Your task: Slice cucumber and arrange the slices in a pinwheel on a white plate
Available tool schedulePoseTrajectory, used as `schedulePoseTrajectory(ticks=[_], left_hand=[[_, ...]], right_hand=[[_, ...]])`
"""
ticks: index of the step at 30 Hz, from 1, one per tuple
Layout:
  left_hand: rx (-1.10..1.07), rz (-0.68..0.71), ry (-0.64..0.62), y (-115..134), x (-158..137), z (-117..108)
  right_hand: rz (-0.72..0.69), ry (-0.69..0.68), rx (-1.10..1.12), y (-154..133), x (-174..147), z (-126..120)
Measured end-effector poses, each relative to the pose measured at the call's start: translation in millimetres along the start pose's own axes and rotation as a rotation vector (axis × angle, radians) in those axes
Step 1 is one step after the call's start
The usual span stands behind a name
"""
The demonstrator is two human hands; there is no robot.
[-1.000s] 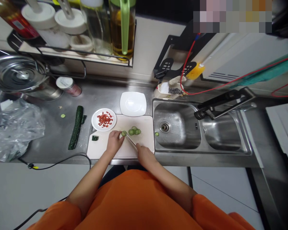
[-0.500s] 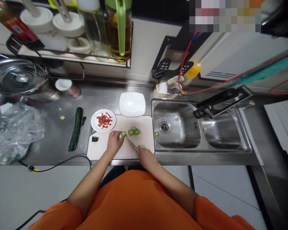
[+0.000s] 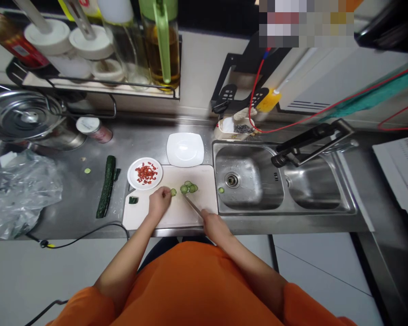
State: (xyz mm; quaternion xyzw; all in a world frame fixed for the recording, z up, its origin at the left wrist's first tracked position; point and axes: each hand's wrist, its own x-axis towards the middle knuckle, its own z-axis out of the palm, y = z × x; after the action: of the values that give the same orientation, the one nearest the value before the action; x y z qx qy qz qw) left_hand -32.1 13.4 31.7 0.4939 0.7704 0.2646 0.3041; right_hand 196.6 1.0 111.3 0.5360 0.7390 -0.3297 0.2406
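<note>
On the white cutting board [image 3: 190, 217], my left hand [image 3: 159, 202] is closed, its fingertips at a small round cucumber piece [image 3: 173, 192]. My right hand [image 3: 216, 227] grips a knife [image 3: 193, 207] by its handle. The blade slants up and left, its tip touching or just beside a small cluster of cucumber slices [image 3: 190, 186]. A short dark green cucumber chunk [image 3: 133, 200] lies at the board's left. Overlapping the board's upper left corner is a white plate [image 3: 131, 178] of chopped red pieces [image 3: 147, 173].
A white square dish [image 3: 185, 149] stands behind the board. Left of it are a whole cucumber [image 3: 105, 188], a dark green offcut [image 3: 117, 174] and a plastic bag [image 3: 30, 185]. A steel sink [image 3: 248, 199] adjoins on the right, with a slice [image 3: 221, 190] at its rim.
My right hand and the knife have shifted right, away from my left hand, and the blade tip is now by the sliced cluster. The left fingers have curled in more. The view has shifted slightly.
</note>
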Motion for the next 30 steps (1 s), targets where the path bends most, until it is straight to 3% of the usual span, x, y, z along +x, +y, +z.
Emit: schedulePoseTrajectory(ticks=[6, 13, 16, 22, 30], left_hand=[[0.074, -0.088, 0.212, -18, -8, -19], [0.219, 0.052, 0.282, -35, -10, -23], [0.163, 0.157, 0.231, -21, -11, -15], [0.063, 0.38, -0.056, 16, 7, 18], [0.12, 0.381, -0.115, 14, 18, 38]], right_hand=[[-0.005, -0.008, -0.006, 1, 1, 0], [-0.021, -0.012, -0.035, -1, 1, -6], [-0.013, -0.04, -0.045, 0, -1, -10], [-0.013, -0.016, -0.052, 10, -9, -8], [0.02, 0.007, -0.04, 21, -14, -1]])
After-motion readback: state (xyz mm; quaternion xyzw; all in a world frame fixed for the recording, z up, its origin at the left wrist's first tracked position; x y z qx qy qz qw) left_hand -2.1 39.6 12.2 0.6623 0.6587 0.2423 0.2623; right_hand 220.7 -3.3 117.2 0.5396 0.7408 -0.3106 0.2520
